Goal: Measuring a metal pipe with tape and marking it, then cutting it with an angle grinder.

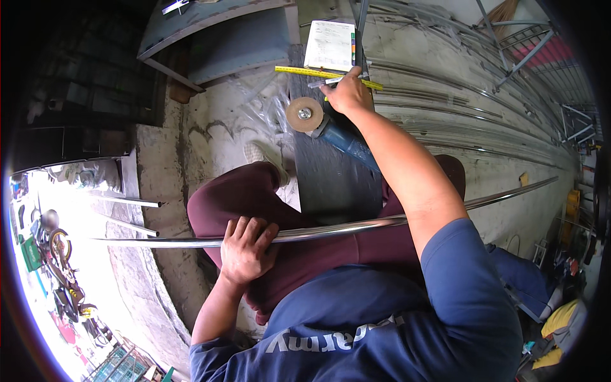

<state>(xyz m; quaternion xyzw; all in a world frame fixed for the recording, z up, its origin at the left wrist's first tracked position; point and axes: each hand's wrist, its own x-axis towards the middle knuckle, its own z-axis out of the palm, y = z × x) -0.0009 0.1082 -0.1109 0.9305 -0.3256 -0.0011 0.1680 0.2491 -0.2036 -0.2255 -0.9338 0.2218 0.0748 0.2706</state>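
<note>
A long shiny metal pipe [331,232] lies across my lap, running from the bright left side to the far right. My left hand [247,247] rests over it with the fingers curled around the tube. Stretched forward to the bench, my right hand [349,92] has its fingers around a slim white pen-like thing [328,81]. Beneath that hand a yellow measuring rule [299,71] lies crosswise. Just beyond is a white notebook [330,43] with coloured tabs. Nearer to me lies an angle grinder [344,143], its brown disc facing up and part of its body behind my right forearm.
The dark narrow bench [318,184] runs between my legs. Several thin metal rods [433,95] lie on the floor at right. A metal-framed table [216,38] stands far left, with clear plastic wrap [267,108] near it. Two pipe ends [149,204] jut in at left.
</note>
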